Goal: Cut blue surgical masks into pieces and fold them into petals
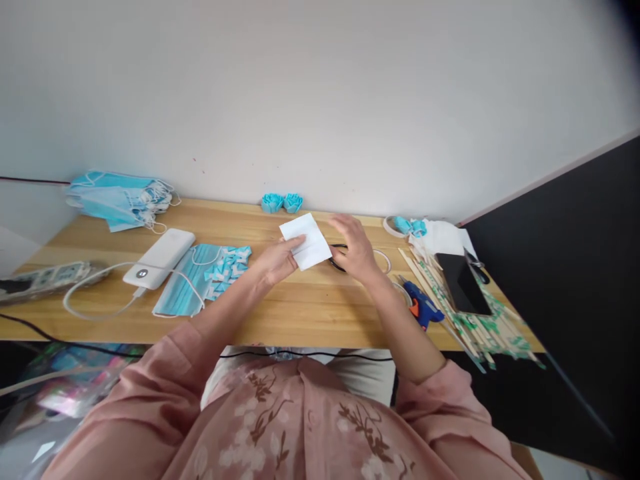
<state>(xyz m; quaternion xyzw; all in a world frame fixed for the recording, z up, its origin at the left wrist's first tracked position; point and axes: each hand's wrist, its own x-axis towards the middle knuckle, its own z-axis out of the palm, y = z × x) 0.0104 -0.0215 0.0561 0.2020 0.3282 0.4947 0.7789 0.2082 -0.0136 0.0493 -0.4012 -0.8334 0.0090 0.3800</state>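
Observation:
My left hand [278, 259] pinches the near edge of a white folded sheet [309, 241] and holds it just above the wooden table [300, 313]. Beside the sheet's right side, my right hand [356, 248] rests palm down on black-handled scissors [336, 257]; its fingers curl over them. Two small blue fabric rosettes [282, 202] stand by the wall behind the sheet.
A blue face mask [186, 288] with cut blue pieces [228, 263] lies left of centre, next to a white power bank [159, 257] and cable. A mask stack [120, 199] sits far left. A blue glue gun [423, 305], wrapped chopsticks [475, 320], black phone [463, 283] and tape roll [392, 225] fill the right.

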